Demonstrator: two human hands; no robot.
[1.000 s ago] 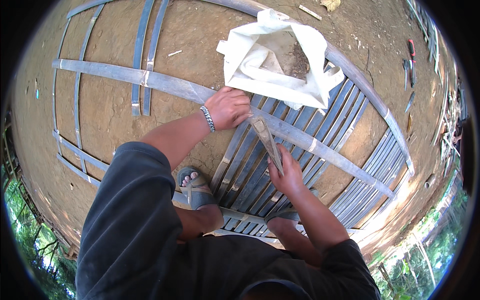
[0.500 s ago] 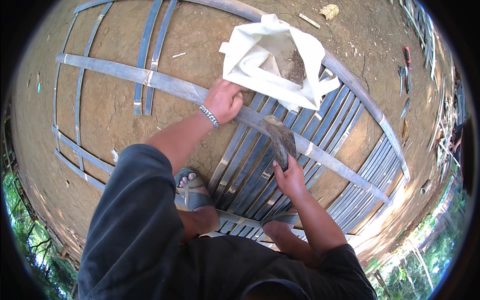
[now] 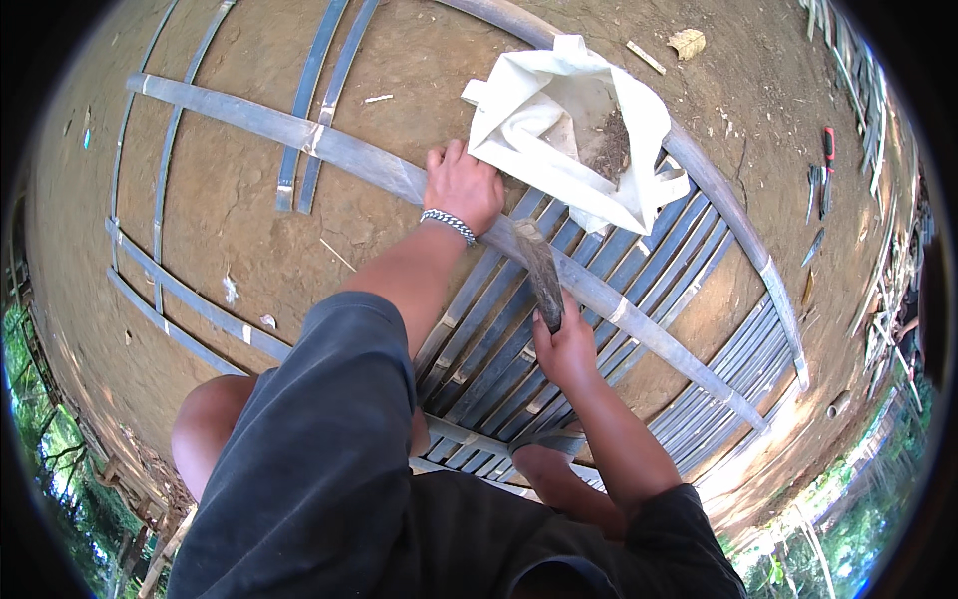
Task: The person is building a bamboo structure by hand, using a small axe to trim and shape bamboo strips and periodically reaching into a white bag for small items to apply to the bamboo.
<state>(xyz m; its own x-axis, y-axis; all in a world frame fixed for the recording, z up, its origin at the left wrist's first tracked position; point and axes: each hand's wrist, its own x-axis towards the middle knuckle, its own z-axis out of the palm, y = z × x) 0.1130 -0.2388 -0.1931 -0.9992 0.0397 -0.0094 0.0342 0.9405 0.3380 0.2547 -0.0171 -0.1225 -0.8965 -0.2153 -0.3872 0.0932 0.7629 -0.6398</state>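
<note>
Head: wood (image 3: 541, 274) in right hand (image 3: 566, 345)

A dark, rough wooden piece (image 3: 540, 275) tilts, its paler end over a long grey bamboo strip (image 3: 379, 169).

Left of 2 head-worn fisheye cameras, facing steeply down, near above the hands (image 3: 465, 190), wide over the ground (image 3: 235, 200)

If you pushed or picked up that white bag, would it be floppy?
Probably floppy: the white bag has creased, folded sides that look like soft sheet. It may be light for its size, since those sides look thin. Pushed, it would likely crumple rather than roll, because its shape is uneven and its top gapes open.
</note>
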